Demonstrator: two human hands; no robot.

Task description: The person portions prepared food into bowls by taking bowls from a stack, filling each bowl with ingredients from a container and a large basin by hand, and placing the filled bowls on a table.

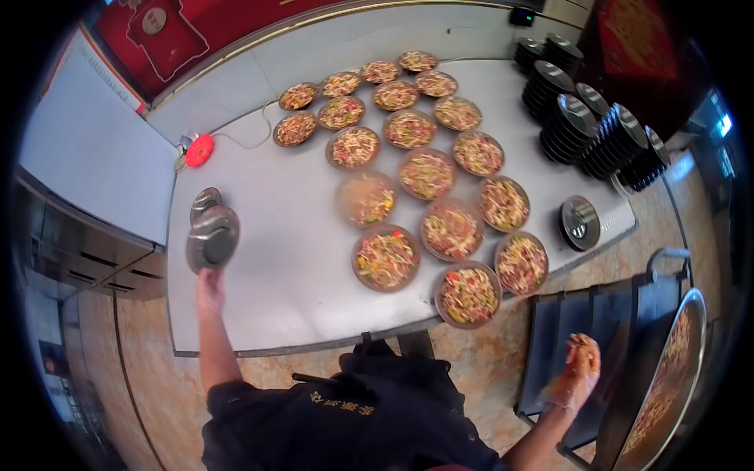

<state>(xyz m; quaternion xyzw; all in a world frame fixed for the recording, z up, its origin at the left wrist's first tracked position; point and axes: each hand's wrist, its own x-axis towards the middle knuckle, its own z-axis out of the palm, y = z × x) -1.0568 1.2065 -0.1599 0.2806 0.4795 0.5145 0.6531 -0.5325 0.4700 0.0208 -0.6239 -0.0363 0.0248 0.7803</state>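
My left hand [210,290] grips the near rim of a dark bowl [214,242] at the left of the metal table. Just behind that bowl lies another small dark bowl [206,198], partly overlapped by it. On the right, my right hand [577,381] wears a clear plastic glove. Its fingers are curled round a brownish handful of mixed food [583,343], blurred in detail. That hand is over the dark cart, left of a large metal basin [695,345] holding shredded food mix [661,396]. Several filled bowls [386,257] stand in rows across the table's middle.
Stacks of black bowls [567,129] stand at the table's back right, with a single dark bowl [580,222] nearer its right edge. A dark cart [581,318] is beside the basin. A red round object [199,150] with a cable lies at the back left.
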